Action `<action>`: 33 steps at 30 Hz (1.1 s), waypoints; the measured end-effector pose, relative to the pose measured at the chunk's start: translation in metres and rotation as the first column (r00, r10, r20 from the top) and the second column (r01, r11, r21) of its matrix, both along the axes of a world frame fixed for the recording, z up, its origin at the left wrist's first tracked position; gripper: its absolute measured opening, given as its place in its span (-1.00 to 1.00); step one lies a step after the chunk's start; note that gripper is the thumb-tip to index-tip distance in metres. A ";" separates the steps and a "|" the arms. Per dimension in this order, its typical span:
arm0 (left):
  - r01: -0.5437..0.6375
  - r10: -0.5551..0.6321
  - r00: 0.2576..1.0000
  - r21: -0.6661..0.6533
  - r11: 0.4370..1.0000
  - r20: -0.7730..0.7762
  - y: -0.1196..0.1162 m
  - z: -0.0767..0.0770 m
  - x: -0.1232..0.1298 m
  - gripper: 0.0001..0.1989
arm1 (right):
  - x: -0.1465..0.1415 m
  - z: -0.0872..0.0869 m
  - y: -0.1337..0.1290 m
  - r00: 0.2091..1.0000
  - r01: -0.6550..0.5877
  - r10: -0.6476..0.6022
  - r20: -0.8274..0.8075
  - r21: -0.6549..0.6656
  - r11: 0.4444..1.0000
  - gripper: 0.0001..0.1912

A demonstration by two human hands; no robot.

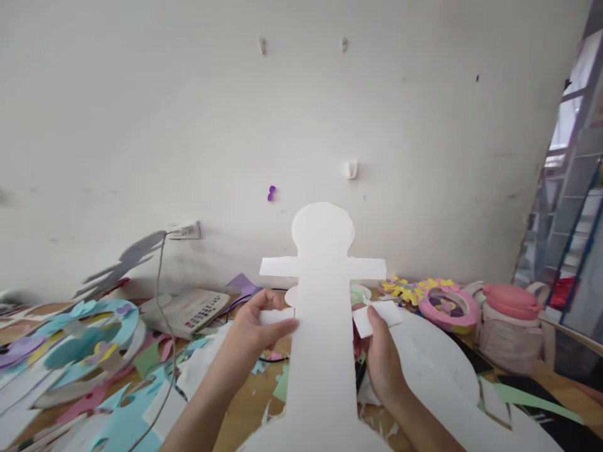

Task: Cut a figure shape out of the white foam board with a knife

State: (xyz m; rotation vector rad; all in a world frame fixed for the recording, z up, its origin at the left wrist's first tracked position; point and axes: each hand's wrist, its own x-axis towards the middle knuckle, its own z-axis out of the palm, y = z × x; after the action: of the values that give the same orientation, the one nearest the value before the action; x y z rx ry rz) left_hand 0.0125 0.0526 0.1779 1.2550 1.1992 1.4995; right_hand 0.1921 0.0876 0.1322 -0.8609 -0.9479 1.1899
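Observation:
A flat white foam-board cutout [325,339] stands upright before me, with a rounded top, a strip sticking out on either side and a wider bottom. At its left edge my left hand [266,320] is closed, thumb and fingers pinching a small white foam piece [274,316] that meets the edge. Whether that piece is joined to the cutout I cannot tell. Beside the right edge, my right hand [380,351] is closed on a white rectangular foam piece [370,321], thumb on top. Some of its fingers are hidden behind this piece and the cutout.
Cut foam scraps [117,408] and a ring-shaped foam piece [134,336] lie left, near a keypad device [198,311] and a hanging cable [160,282]. On the right are a white foam disc [438,351], a pink ring [464,307] and a pink-lidded container [511,326]. A wall [141,125] rises behind.

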 end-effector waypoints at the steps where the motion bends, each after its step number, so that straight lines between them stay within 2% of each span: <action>1: 0.000 0.000 1.000 0.010 1.000 0.009 -0.001 0.000 0.001 -0.59 | -0.001 -0.001 0.000 1.000 0.010 -0.009 -0.023 0.022 1.000 -0.48; 4: 0.006 -0.006 1.000 -0.005 1.000 0.004 -0.002 0.002 0.002 -0.59 | -0.003 -0.001 -0.002 0.996 0.068 -0.064 -0.067 0.051 0.996 -0.41; 9: 0.008 -0.008 1.000 -0.045 0.999 -0.019 0.001 0.000 0.000 -0.59 | -0.006 0.006 -0.010 0.965 0.262 -0.263 0.008 -0.106 0.959 -0.27; 18: 0.010 -0.010 1.000 -0.012 1.000 -0.027 0.001 -0.002 0.000 -0.60 | -0.012 0.005 -0.011 0.959 0.281 -0.283 -0.010 -0.090 0.955 -0.22; 22: 0.015 -0.015 1.000 -0.005 1.000 -0.019 0.002 -0.002 -0.001 -0.59 | -0.013 0.005 -0.011 0.963 0.267 -0.269 0.005 -0.159 0.951 -0.17; 27: 0.025 -0.026 0.999 -0.027 0.999 -0.035 0.006 -0.004 -0.005 -0.57 | -0.010 -0.003 -0.006 0.960 0.281 -0.279 0.035 -0.147 0.948 -0.17; 29: 0.028 -0.029 0.999 -0.030 0.999 -0.040 0.006 -0.005 -0.005 -0.57 | -0.010 -0.007 -0.004 0.968 0.250 -0.251 0.012 -0.138 0.958 -0.18; 33: 0.019 -0.020 0.999 -0.024 1.000 -0.036 0.005 -0.004 -0.003 -0.58 | -0.011 -0.011 -0.003 0.981 0.143 -0.166 -0.098 -0.203 0.969 -0.16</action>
State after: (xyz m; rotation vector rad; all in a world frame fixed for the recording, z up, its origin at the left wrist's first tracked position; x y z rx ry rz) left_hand 0.0096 0.0580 0.1744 1.2792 1.2216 1.4498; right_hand 0.1816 0.0849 0.1211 -0.9932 -0.6658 1.1964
